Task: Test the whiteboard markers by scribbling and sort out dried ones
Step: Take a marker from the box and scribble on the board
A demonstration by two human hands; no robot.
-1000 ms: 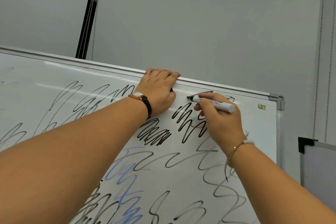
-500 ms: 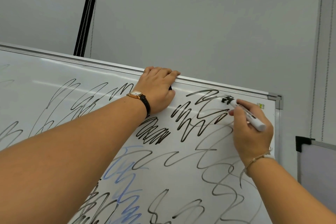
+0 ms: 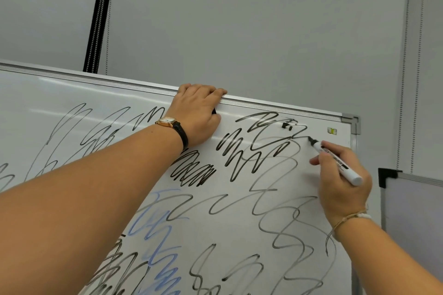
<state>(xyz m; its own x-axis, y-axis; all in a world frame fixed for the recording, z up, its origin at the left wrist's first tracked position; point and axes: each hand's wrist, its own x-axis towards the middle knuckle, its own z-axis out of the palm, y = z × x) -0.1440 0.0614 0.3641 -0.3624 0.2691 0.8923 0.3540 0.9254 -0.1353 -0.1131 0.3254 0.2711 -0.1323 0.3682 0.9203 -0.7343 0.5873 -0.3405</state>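
A white-barrelled black marker (image 3: 335, 161) is pinched in my right hand (image 3: 342, 189), its black tip touching the whiteboard (image 3: 227, 230) near the top right corner. A dark fresh black scribble (image 3: 263, 127) runs from the upper middle to the tip. My left hand (image 3: 196, 115) has its fingers curled over the board's top frame, with a small black piece (image 3: 214, 111) partly hidden under the thumb. Older grey, black and blue scribbles cover the rest of the board.
A second framed board (image 3: 412, 211) stands low at the right, just past the whiteboard's right edge. A grey wall with a black vertical strip (image 3: 98, 19) rises behind. A small yellow-green sticker (image 3: 332, 130) sits by the top right corner.
My right hand has swept the marker from the upper middle of the board to the right and slightly down, leaving a new black line. My left hand has stayed on the top frame.
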